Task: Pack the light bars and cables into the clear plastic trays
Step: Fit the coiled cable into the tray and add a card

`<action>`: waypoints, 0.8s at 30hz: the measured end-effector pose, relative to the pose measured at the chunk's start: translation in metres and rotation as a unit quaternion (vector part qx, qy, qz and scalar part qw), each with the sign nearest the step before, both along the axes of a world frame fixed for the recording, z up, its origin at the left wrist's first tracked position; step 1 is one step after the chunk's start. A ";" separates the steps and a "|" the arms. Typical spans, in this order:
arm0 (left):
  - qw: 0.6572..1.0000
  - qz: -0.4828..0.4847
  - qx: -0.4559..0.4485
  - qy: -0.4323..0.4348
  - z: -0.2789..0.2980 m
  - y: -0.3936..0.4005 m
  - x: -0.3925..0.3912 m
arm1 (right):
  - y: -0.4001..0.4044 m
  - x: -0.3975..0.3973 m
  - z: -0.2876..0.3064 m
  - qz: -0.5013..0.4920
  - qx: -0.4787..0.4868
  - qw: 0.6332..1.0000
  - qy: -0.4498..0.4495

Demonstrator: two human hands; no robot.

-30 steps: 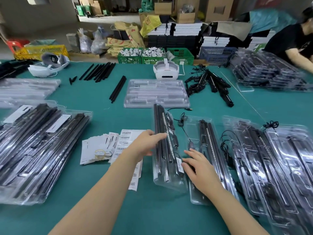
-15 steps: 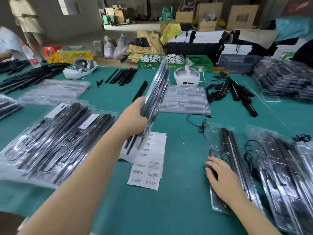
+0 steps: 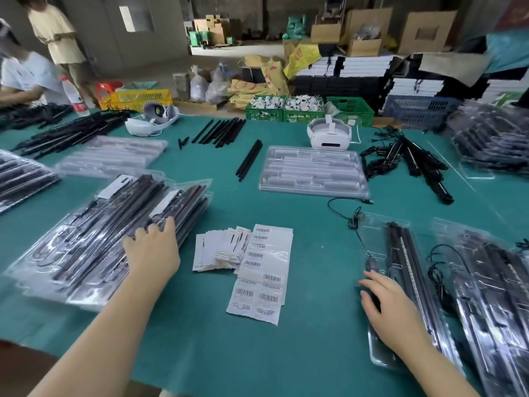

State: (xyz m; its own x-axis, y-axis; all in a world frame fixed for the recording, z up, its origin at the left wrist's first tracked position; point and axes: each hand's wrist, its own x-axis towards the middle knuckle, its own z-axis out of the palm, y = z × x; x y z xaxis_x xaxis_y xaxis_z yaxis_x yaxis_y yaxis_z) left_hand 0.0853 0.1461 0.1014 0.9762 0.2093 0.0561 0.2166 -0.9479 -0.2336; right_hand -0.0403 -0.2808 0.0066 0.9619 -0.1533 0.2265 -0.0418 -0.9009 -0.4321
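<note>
Left hand [image 3: 153, 250] lies flat, fingers straight, on the stack [image 3: 114, 236] of packed trays at left, seemingly setting a finished one down. Right hand [image 3: 392, 305], fingers loosely spread, rests on the next tray [image 3: 400, 282], which holds light bars and a cable; nothing gripped. Next move, likely: close or finish that tray. Barcode labels [image 3: 264, 270] lie between; their print is unreadable.

Left hand [image 3: 151, 250] flat; right hand [image 3: 392, 305] flat.
</note>
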 end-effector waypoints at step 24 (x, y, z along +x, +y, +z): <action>0.973 -0.147 -0.175 -0.040 0.007 -0.082 0.015 | 0.001 -0.003 0.006 0.010 0.029 0.999 0.015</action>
State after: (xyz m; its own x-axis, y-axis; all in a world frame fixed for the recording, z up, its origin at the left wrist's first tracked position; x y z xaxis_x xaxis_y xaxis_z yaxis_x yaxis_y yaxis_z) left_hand 0.1007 0.0638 0.1084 0.9922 -0.0579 0.1105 -0.0713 -0.9901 0.1210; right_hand -0.0429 -0.2796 0.0121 0.9713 -0.1453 0.1885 -0.0375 -0.8756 -0.4816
